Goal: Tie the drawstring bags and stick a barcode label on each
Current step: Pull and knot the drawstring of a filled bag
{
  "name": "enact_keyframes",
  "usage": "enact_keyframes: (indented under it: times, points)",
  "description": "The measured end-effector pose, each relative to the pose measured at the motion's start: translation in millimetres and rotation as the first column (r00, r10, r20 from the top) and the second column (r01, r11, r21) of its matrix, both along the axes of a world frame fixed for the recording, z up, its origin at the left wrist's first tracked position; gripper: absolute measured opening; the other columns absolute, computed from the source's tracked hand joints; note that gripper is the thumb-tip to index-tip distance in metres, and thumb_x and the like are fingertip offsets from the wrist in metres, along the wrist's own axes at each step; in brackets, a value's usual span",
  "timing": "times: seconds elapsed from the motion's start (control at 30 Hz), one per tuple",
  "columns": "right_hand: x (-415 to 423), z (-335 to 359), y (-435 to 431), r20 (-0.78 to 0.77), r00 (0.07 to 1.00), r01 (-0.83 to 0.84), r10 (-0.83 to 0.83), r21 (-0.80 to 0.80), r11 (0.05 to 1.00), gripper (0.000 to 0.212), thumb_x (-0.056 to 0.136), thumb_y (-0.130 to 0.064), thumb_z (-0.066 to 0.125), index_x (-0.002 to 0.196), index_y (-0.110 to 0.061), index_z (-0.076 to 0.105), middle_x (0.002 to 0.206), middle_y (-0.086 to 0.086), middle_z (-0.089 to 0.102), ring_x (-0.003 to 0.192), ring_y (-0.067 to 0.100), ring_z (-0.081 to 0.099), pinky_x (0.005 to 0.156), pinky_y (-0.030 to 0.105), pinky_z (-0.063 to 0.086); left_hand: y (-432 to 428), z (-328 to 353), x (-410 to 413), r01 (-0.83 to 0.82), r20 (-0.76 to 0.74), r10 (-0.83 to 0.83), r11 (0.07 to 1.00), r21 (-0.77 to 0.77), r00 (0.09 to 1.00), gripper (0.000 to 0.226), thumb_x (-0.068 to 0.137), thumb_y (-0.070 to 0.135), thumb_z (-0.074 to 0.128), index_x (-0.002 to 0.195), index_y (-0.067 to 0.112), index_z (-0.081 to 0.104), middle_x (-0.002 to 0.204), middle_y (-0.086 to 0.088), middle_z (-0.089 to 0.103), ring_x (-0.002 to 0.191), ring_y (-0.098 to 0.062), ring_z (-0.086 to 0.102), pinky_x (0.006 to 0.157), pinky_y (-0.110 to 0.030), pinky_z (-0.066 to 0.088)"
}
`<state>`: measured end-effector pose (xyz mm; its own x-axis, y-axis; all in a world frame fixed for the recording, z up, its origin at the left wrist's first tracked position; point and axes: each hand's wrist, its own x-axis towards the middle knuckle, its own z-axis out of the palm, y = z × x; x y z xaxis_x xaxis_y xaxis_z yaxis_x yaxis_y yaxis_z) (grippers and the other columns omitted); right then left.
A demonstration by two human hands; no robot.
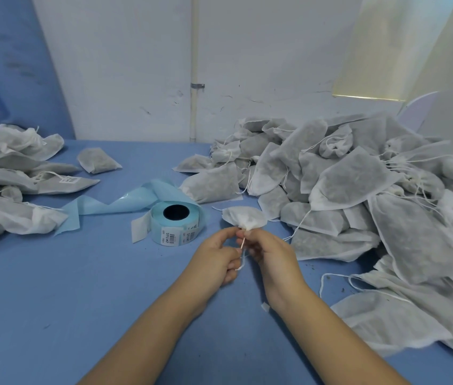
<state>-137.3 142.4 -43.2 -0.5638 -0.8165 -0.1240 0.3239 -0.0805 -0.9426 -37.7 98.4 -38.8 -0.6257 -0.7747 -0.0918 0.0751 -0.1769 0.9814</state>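
Both our hands are over the blue table (53, 287), fingers curled. Our L hand (217, 257) pinches the white drawstring (242, 245) btwn thumb & forefinger. Our R hand (267, 254) pinches the same string just beside it, fingertips nearly touching. The drawstring bag (243, 216) sits right beyond the fingertips, its neck bunched tight at the R fingers & the puffed cloth fanning away from us. That's 1 bag in hand; we can't tell what's inside it.

Beyond & to the L of the fingers lies 1 label roll (176, 222), flat, core hole up, w/ barcode labels showing on its side. 1 blue backing strip (125, 201) trails off farther L.

R of the fingers is 1 big pile (358, 176) of thin white bags. Dark fill shows through the fabric & the strings are loose; too many to count. Far L of the fingers is a 2nd, smaller pile (11, 173), where 1 labelled bag (69, 180) carries a barcode sticker. 1 lone bag (97, 159) lies btwn that pile & the roll, farther back. 1 small white scrap (265, 307) lies near the R wrist.
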Motion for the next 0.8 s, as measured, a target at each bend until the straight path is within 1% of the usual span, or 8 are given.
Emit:
enact_keyframes:
  times: [0.1, 0.23, 0.37, 0.43, 0.5, 0.67, 0.73, 0.8]
  points:
    - [-2, 3, -1, 0.09, 0.996, 0.007, -0.006, -0.008, 1.0, 0.025, 0.085, -0.005, 0.058, 0.066, -0.012, 0.073, 0.073, 0.0, 0.071, 0.063, 0.005, 0.06, 0.058, 0.014, 0.046, 1, 0, -3, -0.013, 0.015, 0.014, 0.999, -0.04, 1.0, 0.037, 0.093, -0.008, 0.036, 0.113, 0.016, 0.055, 0.04, 0.01, 0.032, 0.035, -0.005, 0.028, 0.037, -0.015, 0.025]
    - [-5, 3, -1, 0.096, 0.995, -0.039, 0.04, -0.016, 0.999, 0.016, 0.088, -0.01, 0.057, 0.08, -0.011, 0.07, 0.08, -0.004, 0.074, 0.071, 0.0, 0.066, 0.071, 0.018, 0.043, 4, -12, 0, -0.102, 0.095, 0.128, 0.966, -0.237, 0.987, 0.021, 0.097, 0.002, 0.043, 0.106, 0.014, 0.057, 0.044, 0.011, 0.041, 0.039, -0.006, 0.04, 0.043, -0.016, 0.034]
    - [-7, 2, 0, 0.115, 0.987, -0.106, 0.115, -0.082, 0.991, 0.016, 0.093, -0.015, 0.051, 0.087, -0.013, 0.066, 0.093, 0.002, 0.075, 0.085, 0.003, 0.069, 0.08, 0.022, 0.046, 0, -23, 11, -0.142, 0.224, 0.368, 0.745, -0.652, 0.903, 0.011, 0.097, 0.022, 0.05, 0.092, 0.026, 0.058, 0.063, 0.007, 0.053, 0.061, -0.002, 0.05, 0.057, -0.017, 0.038]
    - [-8, 2, 0, 0.12, 0.986, -0.105, 0.116, -0.096, 0.99, 0.016, 0.095, -0.017, 0.049, 0.087, -0.015, 0.063, 0.087, 0.001, 0.075, 0.083, 0.005, 0.069, 0.08, 0.022, 0.046, -2, -22, 14, -0.062, 0.302, 0.45, 0.634, -0.771, 0.84, 0.013, 0.099, 0.03, 0.045, 0.094, 0.027, 0.056, 0.08, 0.01, 0.059, 0.075, -0.005, 0.053, 0.067, -0.025, 0.042]
    - [-8, 2, 0, 0.106, 0.992, -0.063, 0.074, -0.103, 0.993, 0.017, 0.095, -0.017, 0.051, 0.085, -0.015, 0.064, 0.072, -0.003, 0.07, 0.071, 0.007, 0.064, 0.073, 0.021, 0.046, -1, -20, 15, -0.006, 0.339, 0.511, 0.558, -0.83, 0.79, 0.017, 0.099, 0.033, 0.04, 0.098, 0.026, 0.055, 0.092, 0.012, 0.059, 0.084, -0.008, 0.054, 0.073, -0.031, 0.044]
    - [-3, -4, -2, -0.181, 0.983, 0.025, -0.041, -0.091, 0.996, 0.017, 0.093, -0.013, 0.053, 0.082, -0.013, 0.067, 0.06, -0.003, 0.055, 0.057, 0.008, 0.048, 0.058, 0.016, 0.041, 2, -17, 15, -0.05, 0.263, 0.514, 0.517, -0.854, 0.816, 0.013, 0.096, 0.028, 0.049, 0.096, 0.022, 0.059, 0.092, 0.009, 0.055, 0.079, -0.009, 0.05, 0.073, -0.033, 0.045]
    - [-2, -5, -1, -0.342, 0.938, 0.039, -0.062, -0.074, 0.996, 0.021, 0.091, -0.011, 0.054, 0.074, -0.016, 0.065, 0.059, -0.004, 0.054, 0.06, 0.008, 0.049, 0.06, 0.015, 0.041, 4, -16, 15, -0.053, 0.239, 0.535, 0.473, -0.879, 0.81, 0.012, 0.094, 0.027, 0.052, 0.095, 0.02, 0.062, 0.091, 0.008, 0.055, 0.079, -0.01, 0.052, 0.071, -0.032, 0.045]
    - [-3, -6, 0, -0.543, 0.835, 0.068, -0.086, -0.054, 0.996, 0.025, 0.09, -0.013, 0.054, 0.066, -0.018, 0.056, 0.061, -0.008, 0.054, 0.066, 0.011, 0.048, 0.064, 0.02, 0.04, 6, -14, 15, -0.024, 0.231, 0.568, 0.405, -0.914, 0.79, 0.009, 0.092, 0.023, 0.057, 0.092, 0.016, 0.064, 0.087, 0.004, 0.058, 0.078, -0.014, 0.056, 0.066, -0.032, 0.046]
